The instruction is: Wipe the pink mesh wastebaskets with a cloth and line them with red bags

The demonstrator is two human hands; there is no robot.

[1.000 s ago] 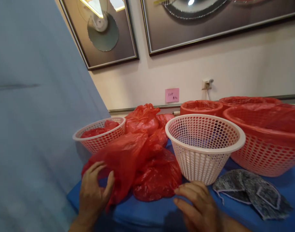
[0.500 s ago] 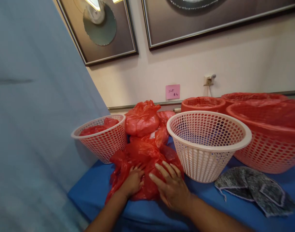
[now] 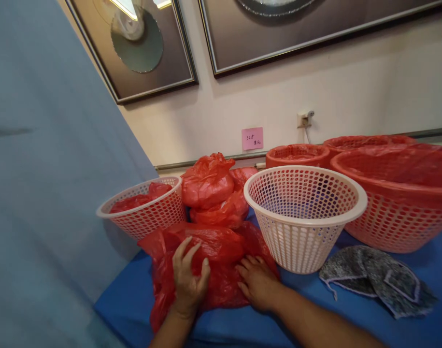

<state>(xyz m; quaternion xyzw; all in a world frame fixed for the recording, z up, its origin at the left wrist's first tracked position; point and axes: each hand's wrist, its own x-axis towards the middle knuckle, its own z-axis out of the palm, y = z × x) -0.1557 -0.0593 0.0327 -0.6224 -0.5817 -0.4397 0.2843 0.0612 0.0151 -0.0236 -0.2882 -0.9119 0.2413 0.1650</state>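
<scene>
A crumpled red plastic bag (image 3: 221, 270) lies spread on the blue-covered table (image 3: 221, 331). Over its left part is my left hand (image 3: 190, 278), fingers apart and raised, holding nothing. My right hand (image 3: 259, 282) rests on the bag's right side with its fingers spread. Behind the bag, filled red bags (image 3: 208, 181) are piled. An off-white perforated basket (image 3: 302, 241) stands to the right of the bag. Another white basket (image 3: 151, 220) at the left holds red plastic.
Large red baskets (image 3: 394, 217) lined with red plastic stand at the back right. A grey patterned cloth (image 3: 376, 278) lies at the right front. Blue fabric (image 3: 54, 183) hangs on the left. A pink note (image 3: 252, 138) is on the wall.
The red bag is spread wider, with its left side further left. My left hand has lifted and its fingers have opened. My right hand has lowered flat onto the bag. The view has shifted slightly.
</scene>
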